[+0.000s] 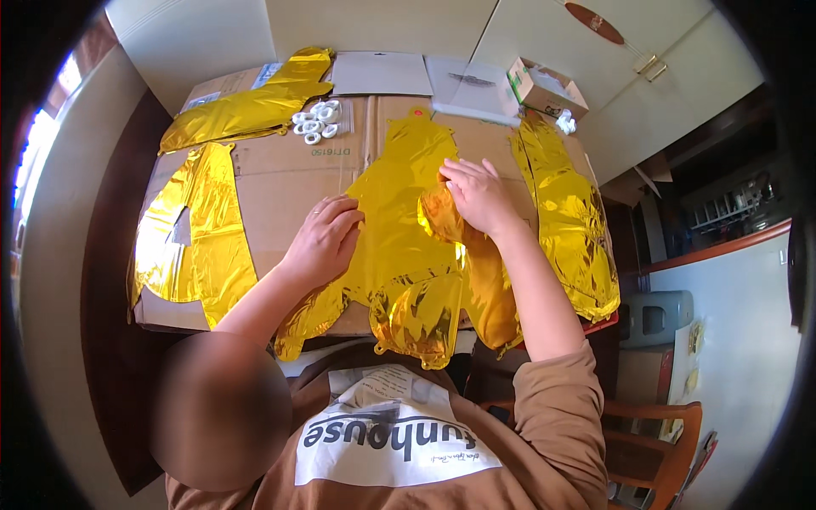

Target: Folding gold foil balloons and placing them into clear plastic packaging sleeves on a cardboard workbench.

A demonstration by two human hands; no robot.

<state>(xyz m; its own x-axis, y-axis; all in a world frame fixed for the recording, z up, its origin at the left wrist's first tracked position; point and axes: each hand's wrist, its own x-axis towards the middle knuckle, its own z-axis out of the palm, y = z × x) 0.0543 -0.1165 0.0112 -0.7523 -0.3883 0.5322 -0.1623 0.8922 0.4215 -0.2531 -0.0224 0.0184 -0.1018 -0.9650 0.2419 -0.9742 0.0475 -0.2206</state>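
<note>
Flattened brown cardboard [280, 183] covers the desk as a work surface, with deflated gold foil balloons spread at its left [191, 229], top left [246, 106] and right [569, 212], seemingly laid flat so they stay uncreased. At the centre lies another crinkled gold foil balloon [399, 221]; the left hand [323, 238] presses loosely curled fingers on its left edge to hold it down, gripping nothing, while the right hand [476, 195] pinches a fold of foil near its middle. A small open cardboard box [544, 85] sits at the far right (contents unclear), and little white plastic rings [316, 121] lie loose nearby.
</note>
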